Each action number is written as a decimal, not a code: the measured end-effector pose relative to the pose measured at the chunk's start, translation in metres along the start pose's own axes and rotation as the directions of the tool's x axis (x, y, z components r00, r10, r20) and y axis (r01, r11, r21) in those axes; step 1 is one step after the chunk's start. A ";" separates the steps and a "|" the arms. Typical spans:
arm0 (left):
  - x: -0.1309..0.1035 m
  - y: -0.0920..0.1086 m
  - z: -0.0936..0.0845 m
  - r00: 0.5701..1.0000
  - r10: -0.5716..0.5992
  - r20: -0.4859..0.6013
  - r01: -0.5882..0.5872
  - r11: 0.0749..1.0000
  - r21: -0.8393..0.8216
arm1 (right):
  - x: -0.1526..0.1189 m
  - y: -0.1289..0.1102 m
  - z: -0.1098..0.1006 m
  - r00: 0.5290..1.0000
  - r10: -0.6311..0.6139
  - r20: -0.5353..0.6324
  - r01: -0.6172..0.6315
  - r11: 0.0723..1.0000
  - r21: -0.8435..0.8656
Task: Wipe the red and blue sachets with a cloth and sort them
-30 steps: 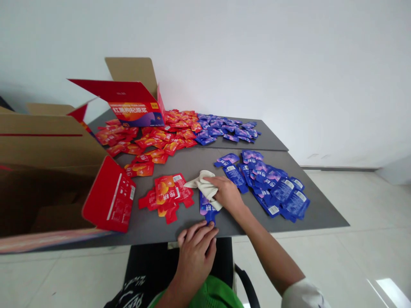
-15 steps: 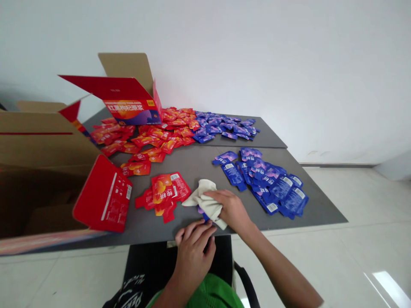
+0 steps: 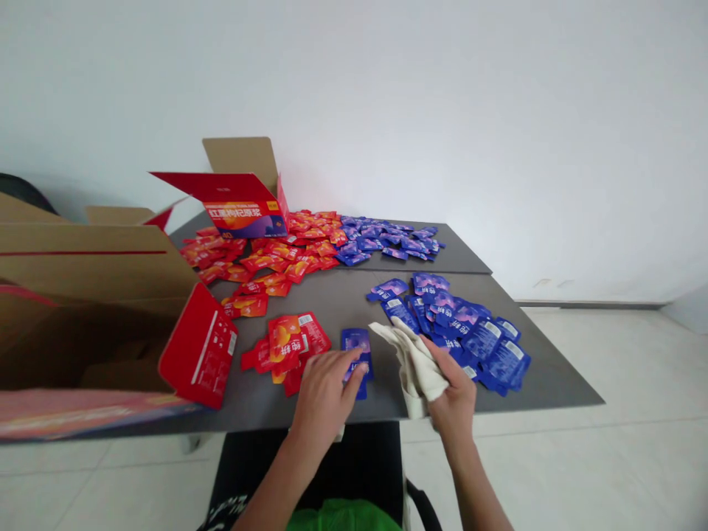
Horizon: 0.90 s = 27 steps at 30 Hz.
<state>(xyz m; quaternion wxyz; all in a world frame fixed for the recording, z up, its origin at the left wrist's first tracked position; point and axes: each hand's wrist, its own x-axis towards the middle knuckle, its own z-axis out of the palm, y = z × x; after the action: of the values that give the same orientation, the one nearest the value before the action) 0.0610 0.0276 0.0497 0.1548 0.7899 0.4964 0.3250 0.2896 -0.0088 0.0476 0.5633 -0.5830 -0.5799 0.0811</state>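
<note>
On the grey bench, slightly spread left fingers partly cover the white lettering on a blue-purple pouch, right fingers pinch a cream cloth, and a carton reads “枸杞原浆”.

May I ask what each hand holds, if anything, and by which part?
The right hand grips the pale cloth by its right side. Whether the left hand, over the blue pouch, grips it is unclear.

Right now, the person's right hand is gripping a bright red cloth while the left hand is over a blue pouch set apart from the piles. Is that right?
Not quite: the cloth is off-white, not bright red, as the head view shows. The right hand does grip it, and the left hand is over a blue pouch set apart from the piles.
</note>
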 end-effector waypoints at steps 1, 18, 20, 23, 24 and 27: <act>0.012 -0.002 0.002 0.999 -0.028 0.017 0.028 0.999 0.032 | -0.011 0.005 -0.006 0.998 0.060 -0.028 -0.059 0.998 0.024; 0.099 -0.022 0.026 0.885 -0.321 0.337 0.295 0.947 0.127 | -0.049 0.057 -0.025 0.989 0.108 0.097 -0.113 0.993 0.043; 0.104 -0.025 0.020 0.880 -0.310 0.360 0.303 0.950 0.078 | -0.050 0.060 -0.027 0.992 0.068 0.102 -0.073 0.996 0.045; 0.107 -0.021 0.007 0.889 -0.243 0.387 0.269 0.963 -0.013 | -0.049 0.061 -0.029 0.995 0.039 0.094 -0.043 0.998 0.047; 0.106 -0.018 0.001 0.899 -0.211 0.383 0.247 0.968 -0.046 | -0.049 0.061 -0.030 0.995 0.038 0.090 -0.042 0.998 0.049; 0.098 -0.001 -0.016 0.941 -0.102 0.323 0.156 0.977 -0.148 | -0.048 0.059 -0.030 0.996 0.051 0.071 -0.056 0.996 0.067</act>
<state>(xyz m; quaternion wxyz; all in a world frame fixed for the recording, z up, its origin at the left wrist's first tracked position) 0.0788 0.1133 0.0962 0.3199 0.7809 0.4866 0.2260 0.3314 -0.0446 -0.0135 0.5602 -0.5755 -0.5800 0.1363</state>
